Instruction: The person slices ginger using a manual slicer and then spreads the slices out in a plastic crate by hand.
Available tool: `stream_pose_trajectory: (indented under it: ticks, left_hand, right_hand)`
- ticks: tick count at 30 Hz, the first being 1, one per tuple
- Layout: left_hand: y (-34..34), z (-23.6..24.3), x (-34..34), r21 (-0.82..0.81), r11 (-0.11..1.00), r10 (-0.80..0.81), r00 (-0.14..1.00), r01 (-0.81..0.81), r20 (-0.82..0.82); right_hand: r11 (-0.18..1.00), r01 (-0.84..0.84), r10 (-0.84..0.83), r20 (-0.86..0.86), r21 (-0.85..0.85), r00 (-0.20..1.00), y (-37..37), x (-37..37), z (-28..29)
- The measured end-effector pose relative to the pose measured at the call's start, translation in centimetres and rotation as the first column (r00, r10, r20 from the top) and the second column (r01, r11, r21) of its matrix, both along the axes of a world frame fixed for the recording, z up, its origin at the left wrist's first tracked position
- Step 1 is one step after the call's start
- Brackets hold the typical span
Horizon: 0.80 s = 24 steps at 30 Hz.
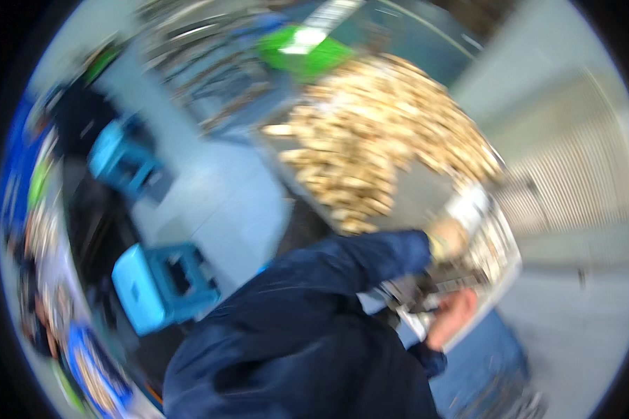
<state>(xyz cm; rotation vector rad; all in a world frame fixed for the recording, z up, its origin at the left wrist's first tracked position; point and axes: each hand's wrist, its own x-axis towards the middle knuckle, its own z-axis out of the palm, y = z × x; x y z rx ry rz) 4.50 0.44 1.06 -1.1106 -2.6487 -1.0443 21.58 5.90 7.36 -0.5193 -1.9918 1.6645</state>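
In the blurred head view, my left hand (449, 239), at the end of a navy sleeve, meets a white object (469, 205); motion smears its fingers and whether it grips this. My right hand (453, 311) is bent against a dark grey metal object (449, 283), its grip too blurred to make out. Both are over a white bin (507, 269) holding pale pieces. Just beyond, a large metal tray (421, 190) carries several pale tan, oblong pieces (349, 140).
A green object (304, 56) and metal racks (203, 77) stand at the back. Two blue plastic stools (162, 286) are on the left, near people's dark-clothed shapes (77, 112) and a long table with blue trays (98, 366). A pale ribbed panel (566, 167) is at right.
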Motion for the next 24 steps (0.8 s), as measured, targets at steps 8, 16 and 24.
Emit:
stream_pose_trajectory:
  ticks: [8, 16, 24]
  left_hand:
    - [2.2, -2.8, -0.8, 0.383, 0.913, -0.186, 0.697, -0.137, 0.693]
    - [3.2, -3.2, 3.1, 0.519, 0.791, 0.026, 0.865, -0.324, 0.5]
    - [2.9, -0.8, 3.1, 0.432, 0.795, 0.161, 0.835, -0.426, 0.526]
  right_hand:
    - [0.985, -0.065, 0.056, -0.061, -0.161, 0.997, 0.4, 0.1, -0.7]
    - [0.978, 0.001, -0.008, -0.033, -0.21, 0.999, 0.5, 0.1, 0.2]
    - [0.982, -0.025, 0.029, 0.016, -0.188, 0.999, 1.7, -3.5, 7.5]
